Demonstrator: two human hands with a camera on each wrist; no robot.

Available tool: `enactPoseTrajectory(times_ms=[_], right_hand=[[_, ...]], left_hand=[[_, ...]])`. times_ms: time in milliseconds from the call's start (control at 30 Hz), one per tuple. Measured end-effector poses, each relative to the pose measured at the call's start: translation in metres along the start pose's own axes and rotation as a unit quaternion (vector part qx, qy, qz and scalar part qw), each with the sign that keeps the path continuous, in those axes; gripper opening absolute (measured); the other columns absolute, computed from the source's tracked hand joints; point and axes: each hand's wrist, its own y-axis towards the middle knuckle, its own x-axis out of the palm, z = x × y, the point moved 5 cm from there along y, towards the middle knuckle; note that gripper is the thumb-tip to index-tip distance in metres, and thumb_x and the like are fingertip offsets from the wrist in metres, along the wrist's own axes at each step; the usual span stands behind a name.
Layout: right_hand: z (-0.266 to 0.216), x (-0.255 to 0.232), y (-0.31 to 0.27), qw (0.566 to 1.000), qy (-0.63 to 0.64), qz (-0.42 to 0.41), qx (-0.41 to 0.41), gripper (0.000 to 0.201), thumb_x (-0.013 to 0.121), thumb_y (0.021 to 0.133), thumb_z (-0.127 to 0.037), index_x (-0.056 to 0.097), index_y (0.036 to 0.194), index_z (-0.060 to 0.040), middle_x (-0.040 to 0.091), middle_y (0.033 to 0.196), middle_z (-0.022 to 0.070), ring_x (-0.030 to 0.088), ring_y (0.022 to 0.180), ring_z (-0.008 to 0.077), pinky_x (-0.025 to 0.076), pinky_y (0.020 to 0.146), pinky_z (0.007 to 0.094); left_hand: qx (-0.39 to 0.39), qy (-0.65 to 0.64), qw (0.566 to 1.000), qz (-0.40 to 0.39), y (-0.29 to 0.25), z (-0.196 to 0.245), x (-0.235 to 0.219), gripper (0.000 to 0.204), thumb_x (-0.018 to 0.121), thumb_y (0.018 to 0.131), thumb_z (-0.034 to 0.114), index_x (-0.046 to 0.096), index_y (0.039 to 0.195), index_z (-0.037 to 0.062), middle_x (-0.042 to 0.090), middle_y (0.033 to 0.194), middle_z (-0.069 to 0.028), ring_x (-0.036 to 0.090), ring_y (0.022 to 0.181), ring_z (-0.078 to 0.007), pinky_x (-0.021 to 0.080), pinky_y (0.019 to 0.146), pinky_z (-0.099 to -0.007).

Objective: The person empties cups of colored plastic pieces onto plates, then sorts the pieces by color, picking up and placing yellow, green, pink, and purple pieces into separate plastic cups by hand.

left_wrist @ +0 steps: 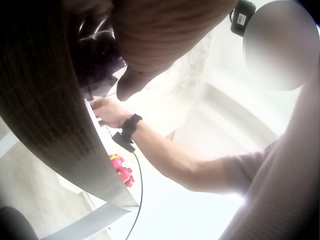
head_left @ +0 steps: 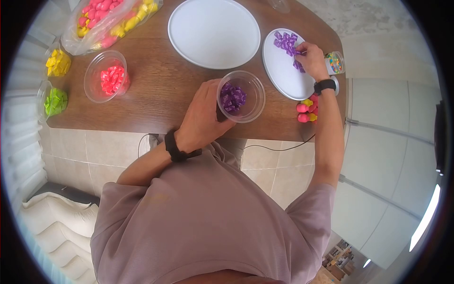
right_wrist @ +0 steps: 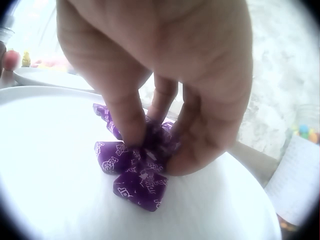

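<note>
The left hand (head_left: pixel 203 113) curls round the side of a clear plastic cup (head_left: pixel 255 102) with purple wrapped candies (head_left: pixel 232 98) in its bottom. In the left wrist view that hand (left_wrist: pixel 160 35) is close to the lens, beside dark purple wrappers (left_wrist: pixel 100 60). Over the white plate (head_left: pixel 279 78) at the right, the right hand (head_left: pixel 312 59) pinches a purple candy. The right wrist view shows its fingertips closed on purple candies (right_wrist: pixel 140 187) on the plate (right_wrist: pixel 55 170); which pieces it grips is partly hidden. More purple candies (head_left: pixel 285 42) lie on the plate's upper part.
A large white plate (head_left: pixel 213 33) stands at the table's middle back. Left are a cup of pink candies (head_left: pixel 112 80), yellow (head_left: pixel 58 63) and green candies (head_left: pixel 56 101), and a bag (head_left: pixel 101 23). Pink-yellow pieces (head_left: pixel 303 117) and a jar (head_left: pixel 335 62) sit near the right plate.
</note>
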Motion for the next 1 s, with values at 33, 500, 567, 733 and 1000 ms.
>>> enactPoseTrajectory(times_ms=[33,500,567,733,1000], right_hand=[[-0.002,0.000,0.000,1.000,-0.025,-0.001,-0.006,0.023,0.077,0.077,-0.006,0.075,0.099,-0.0008,0.075,0.090,0.0169,0.074,0.082,0.0281,0.057,0.077,0.0377],[-0.002,-0.031,-0.013,0.986,0.164,-0.024,-0.003,0.016,0.075,0.078,0.002,0.075,0.094,0.0000,0.074,0.083,0.0056,0.068,0.077,0.0146,0.054,0.072,0.0287],[-0.045,-0.062,-0.038,0.976,0.216,0.001,-0.039,0.017,0.074,0.080,0.004,0.074,0.096,0.0007,0.073,0.088,0.0046,0.067,0.082,0.0134,0.052,0.074,0.0272],[-0.164,-0.092,-0.116,0.930,0.337,0.038,-0.139,0.017,0.074,0.080,0.008,0.070,0.096,0.0017,0.070,0.107,0.0061,0.066,0.094,0.0141,0.053,0.077,0.0283],[-0.189,-0.049,-0.137,0.950,0.232,-0.053,-0.203,0.025,0.078,0.084,-0.003,0.071,0.107,-0.0025,0.071,0.110,0.0046,0.067,0.098,0.0161,0.056,0.083,0.0299]], left_hand=[[-0.003,-0.001,1.000,-0.001,0.000,0.000,0.000,0.070,0.086,0.077,0.014,0.050,0.137,0.0005,0.058,0.127,-0.0188,0.057,0.117,-0.0374,0.048,0.100,-0.0451],[-0.011,0.003,1.000,-0.003,-0.002,-0.004,0.001,0.074,0.086,0.076,0.013,0.050,0.139,0.0005,0.057,0.132,-0.0182,0.057,0.122,-0.0349,0.049,0.103,-0.0420],[-0.013,0.002,1.000,-0.001,-0.002,-0.005,0.001,0.075,0.086,0.075,0.012,0.050,0.139,0.0005,0.057,0.133,-0.0183,0.057,0.122,-0.0351,0.049,0.103,-0.0421],[-0.004,0.021,1.000,-0.007,-0.001,-0.002,0.001,0.082,0.086,0.072,0.009,0.047,0.143,0.0008,0.056,0.135,-0.0192,0.056,0.124,-0.0363,0.047,0.106,-0.0433],[-0.002,-0.009,1.000,0.019,-0.002,-0.002,0.000,0.071,0.086,0.075,0.014,0.052,0.137,0.0022,0.058,0.130,-0.0162,0.055,0.122,-0.0364,0.046,0.104,-0.0448]])
